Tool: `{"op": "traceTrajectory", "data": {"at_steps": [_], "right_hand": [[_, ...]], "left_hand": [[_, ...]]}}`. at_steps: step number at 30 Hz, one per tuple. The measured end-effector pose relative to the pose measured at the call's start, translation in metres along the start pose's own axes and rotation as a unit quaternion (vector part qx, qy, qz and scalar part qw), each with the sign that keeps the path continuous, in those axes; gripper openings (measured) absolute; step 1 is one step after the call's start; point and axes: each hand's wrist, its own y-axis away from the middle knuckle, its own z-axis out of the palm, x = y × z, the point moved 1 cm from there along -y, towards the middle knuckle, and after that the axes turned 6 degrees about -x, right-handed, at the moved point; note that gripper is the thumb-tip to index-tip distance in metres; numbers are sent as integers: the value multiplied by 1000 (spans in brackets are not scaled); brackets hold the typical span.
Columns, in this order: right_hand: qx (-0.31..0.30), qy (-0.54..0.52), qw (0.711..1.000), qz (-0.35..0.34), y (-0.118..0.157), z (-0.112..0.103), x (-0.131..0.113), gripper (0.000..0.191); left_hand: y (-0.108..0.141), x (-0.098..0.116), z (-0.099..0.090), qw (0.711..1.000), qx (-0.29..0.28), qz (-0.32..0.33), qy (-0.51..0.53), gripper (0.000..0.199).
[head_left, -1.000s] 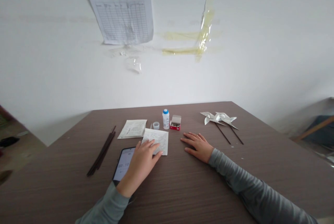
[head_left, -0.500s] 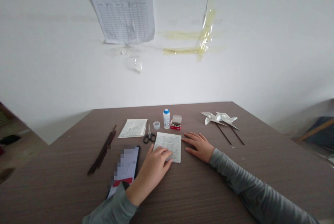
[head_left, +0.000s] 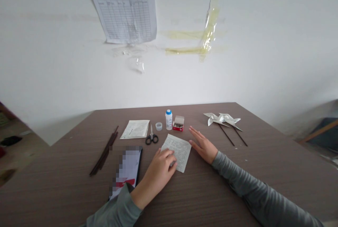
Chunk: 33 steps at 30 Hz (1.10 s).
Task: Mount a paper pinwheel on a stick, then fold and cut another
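My left hand lies palm down on the lower left part of a small printed paper sheet, which sits tilted on the table. My fingers press on it without pinching. My right hand rests flat on the wood just right of the sheet, fingers spread and not touching it. Beyond the sheet stand black-handled scissors, a small clear cup, a blue-capped glue bottle and a red box of pins. A phone lies by my left wrist.
A second printed sheet and a bundle of dark thin sticks lie to the left on the brown wood-grain table. Two white paper pinwheels on sticks lie far right. A gridded paper is taped to the wall.
The sheet has slid right under my left hand and turned clockwise, uncovering the scissors and phone. My right hand has swung its fingers upward, staying on the table.
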Motion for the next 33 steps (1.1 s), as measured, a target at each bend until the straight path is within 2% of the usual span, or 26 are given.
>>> {"op": "traceTrajectory", "data": {"at_steps": [5, 9, 12, 15, 21, 25, 29, 33], "right_hand": [[-88, 100, 991, -10, 3, 9, -20, 74], [-144, 92, 984, -48, 9, 14, -41, 67], [-160, 92, 982, -42, 10, 16, -54, 67], [-166, 122, 978, -23, 10, 20, -62, 71], [-186, 189, 964, 12, 10, 24, -57, 74], [-173, 202, 961, 75, 11, 10, -53, 69], [-181, 216, 949, 145, 10, -7, -49, 73], [-193, 213, 942, 172, 10, -15, -45, 76]], "left_hand": [[0, 7, -1, 999, -18, -33, 17, 28], [-1, 7, 7, 999, -18, -49, -5, 37], [0, 5, 16, 998, -3, -60, -30, 46], [1, 4, 23, 996, -12, -72, -50, 52], [1, 0, 30, 993, -15, -79, -92, 57], [1, -3, 32, 990, -5, -84, -114, 59], [2, -5, 31, 982, -21, -129, -138, 69], [4, -8, 30, 975, -32, -165, -147, 80]]}}
